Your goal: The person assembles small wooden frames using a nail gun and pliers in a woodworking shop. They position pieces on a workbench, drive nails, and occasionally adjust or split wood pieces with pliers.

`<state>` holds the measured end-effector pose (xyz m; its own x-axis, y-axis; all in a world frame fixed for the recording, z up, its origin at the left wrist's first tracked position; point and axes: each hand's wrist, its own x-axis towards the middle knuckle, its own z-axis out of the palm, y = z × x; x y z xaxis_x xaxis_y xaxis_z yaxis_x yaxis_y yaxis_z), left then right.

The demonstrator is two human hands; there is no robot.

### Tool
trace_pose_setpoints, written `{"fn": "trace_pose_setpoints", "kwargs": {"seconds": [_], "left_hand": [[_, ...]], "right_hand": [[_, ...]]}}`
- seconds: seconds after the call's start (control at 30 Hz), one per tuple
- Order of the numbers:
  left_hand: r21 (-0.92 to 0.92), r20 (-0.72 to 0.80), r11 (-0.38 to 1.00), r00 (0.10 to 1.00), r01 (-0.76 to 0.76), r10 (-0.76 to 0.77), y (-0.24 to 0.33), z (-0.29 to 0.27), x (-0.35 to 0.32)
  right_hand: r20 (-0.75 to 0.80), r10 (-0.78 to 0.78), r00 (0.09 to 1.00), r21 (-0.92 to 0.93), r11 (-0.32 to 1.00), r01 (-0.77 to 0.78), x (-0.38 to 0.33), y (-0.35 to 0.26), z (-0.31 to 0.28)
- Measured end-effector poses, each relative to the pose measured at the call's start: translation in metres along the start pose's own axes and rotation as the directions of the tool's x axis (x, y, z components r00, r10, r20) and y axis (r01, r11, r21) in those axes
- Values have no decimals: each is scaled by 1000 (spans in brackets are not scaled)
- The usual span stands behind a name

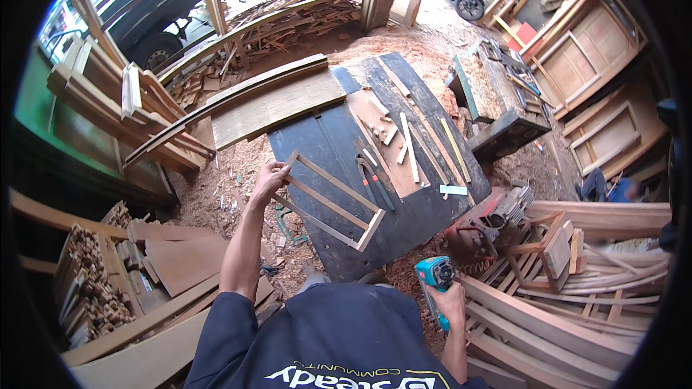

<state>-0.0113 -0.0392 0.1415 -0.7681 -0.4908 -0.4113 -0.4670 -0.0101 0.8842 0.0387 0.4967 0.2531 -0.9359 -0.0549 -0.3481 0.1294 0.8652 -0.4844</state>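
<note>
My left hand [272, 176] is closed on the left end of a small wooden frame [335, 203]. This frame has slim long strips joined by short end pieces, with one strip along its middle, and it lies tilted over the near left part of the dark worktable [310, 137]. Low at the right, beside my body and off the table, my right hand [448, 301] grips a teal and black nail gun [434, 271]. Pincers with red-tipped handles [365, 181] lie on the table just beyond the frame. Short wood strips [409, 148] are scattered on a thin board.
A long plank [281, 104] lies across the table's far left. Stacked timber [548, 317] and a red machine [490, 223] stand at the right. Wood offcuts [97, 284] are piled at the left. Shavings [216, 184] cover the floor. Another person in blue [620, 191] is partly visible at far right.
</note>
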Motion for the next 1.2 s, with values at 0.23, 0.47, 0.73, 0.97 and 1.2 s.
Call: {"fn": "trace_pose_setpoints", "kwargs": {"seconds": [0.23,0.47,0.73,0.97,1.2], "left_hand": [[302,76,948,994,-99,79,-17,17,80],[655,171,587,850,-476,498,-9,105,52],[736,370,467,869,-490,329,-66,227,-69],[744,157,538,885,-397,437,32,168,-102],[420,285,849,935,-322,214,151,30,-81]], "right_hand": [[-16,220,975,59,974,-219,-8,43,33],[-156,228,961,73,973,-219,7,67,54],[-72,187,980,146,974,-175,46,42,45],[-23,-57,998,94,994,59,78,1,7],[188,-438,879,-37,891,452,126,-89,-58]]}}
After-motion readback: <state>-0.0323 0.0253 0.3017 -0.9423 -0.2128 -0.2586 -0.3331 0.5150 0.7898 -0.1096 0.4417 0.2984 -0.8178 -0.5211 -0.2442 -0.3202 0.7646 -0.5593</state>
